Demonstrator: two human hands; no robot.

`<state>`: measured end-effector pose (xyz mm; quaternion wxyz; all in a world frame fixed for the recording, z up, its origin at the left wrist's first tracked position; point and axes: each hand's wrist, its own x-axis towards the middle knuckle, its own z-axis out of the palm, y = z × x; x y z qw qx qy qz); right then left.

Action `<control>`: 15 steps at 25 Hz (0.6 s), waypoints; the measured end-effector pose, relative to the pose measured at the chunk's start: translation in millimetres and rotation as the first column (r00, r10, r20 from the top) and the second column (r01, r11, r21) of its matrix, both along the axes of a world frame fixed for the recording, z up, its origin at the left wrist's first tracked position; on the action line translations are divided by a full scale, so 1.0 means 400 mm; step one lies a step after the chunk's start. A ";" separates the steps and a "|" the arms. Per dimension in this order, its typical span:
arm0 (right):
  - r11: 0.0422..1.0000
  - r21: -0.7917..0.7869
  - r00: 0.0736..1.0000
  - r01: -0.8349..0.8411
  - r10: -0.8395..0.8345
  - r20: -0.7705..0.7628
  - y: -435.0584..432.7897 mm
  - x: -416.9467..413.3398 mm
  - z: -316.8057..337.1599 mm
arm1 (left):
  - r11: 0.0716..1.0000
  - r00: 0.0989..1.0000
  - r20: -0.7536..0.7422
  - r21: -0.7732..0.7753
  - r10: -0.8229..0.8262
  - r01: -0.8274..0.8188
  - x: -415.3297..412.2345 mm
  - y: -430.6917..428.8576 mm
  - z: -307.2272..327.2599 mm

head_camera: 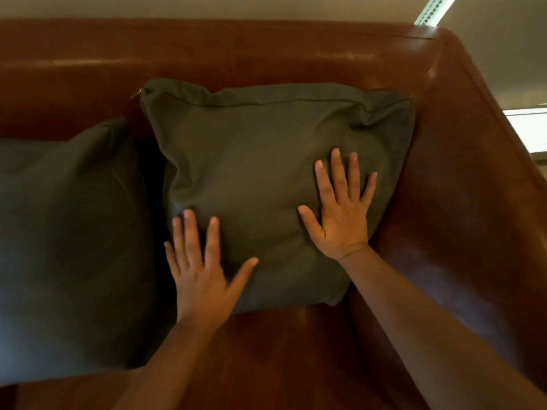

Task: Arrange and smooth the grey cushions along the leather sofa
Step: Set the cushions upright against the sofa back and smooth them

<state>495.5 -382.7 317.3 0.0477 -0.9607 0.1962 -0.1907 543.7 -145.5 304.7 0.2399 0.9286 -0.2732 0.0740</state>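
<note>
Currently the right-hand cushion (266, 173) is propped in the sofa (266, 51) corner at centre frame, beside a second cushion (68, 247) at lower left. Both the left hand (201, 273) and the right hand (340, 214) are laid flat and spread on it, nothing gripped. If uneven pressure is applied, the cushion may be tipped forward or slid off the slick leather.

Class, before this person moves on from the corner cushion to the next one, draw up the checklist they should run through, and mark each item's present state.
1. Corner cushion leans upright on the sofa backrest: ok.
2. Cushion sits beside the armrest: ok.
3. Fabric smooth: not ok, creases near the top right corner.
4. Left hand and right hand flat, gripping nothing: ok.
5. Second cushion straight: cannot tell, partly out of frame.
</note>
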 end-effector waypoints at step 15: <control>-0.061 0.950 0.827 0.307 -0.476 -0.298 0.158 -0.351 -0.133 | 0.831 0.366 -0.834 0.182 0.413 -0.525 -0.069 0.093 -0.110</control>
